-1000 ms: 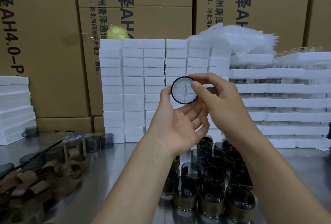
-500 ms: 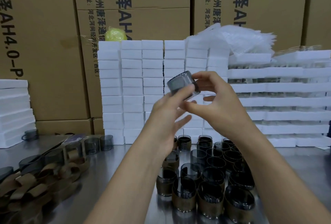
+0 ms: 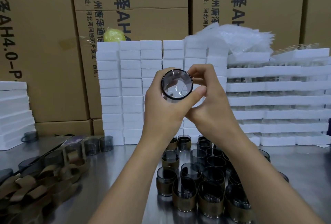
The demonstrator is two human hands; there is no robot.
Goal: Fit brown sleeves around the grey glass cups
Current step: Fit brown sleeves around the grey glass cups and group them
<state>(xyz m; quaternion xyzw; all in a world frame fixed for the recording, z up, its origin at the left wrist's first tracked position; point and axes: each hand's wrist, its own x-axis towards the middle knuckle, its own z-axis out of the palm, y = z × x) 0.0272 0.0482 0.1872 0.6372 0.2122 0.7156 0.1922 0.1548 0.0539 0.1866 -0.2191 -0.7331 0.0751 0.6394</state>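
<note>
While raised above the sleeved cups [image 3: 200, 193], one grey glass cup [image 3: 177, 85], mouth toward camera, sits gripped by left hand [image 3: 163, 109] and right hand [image 3: 210, 102], fingers curled around it.

Both forearms were bare up to the lower edge of the frame, with no sleeve visible. The left hand [image 3: 162, 109] and the right hand [image 3: 213, 105] wore no gloves.
</note>
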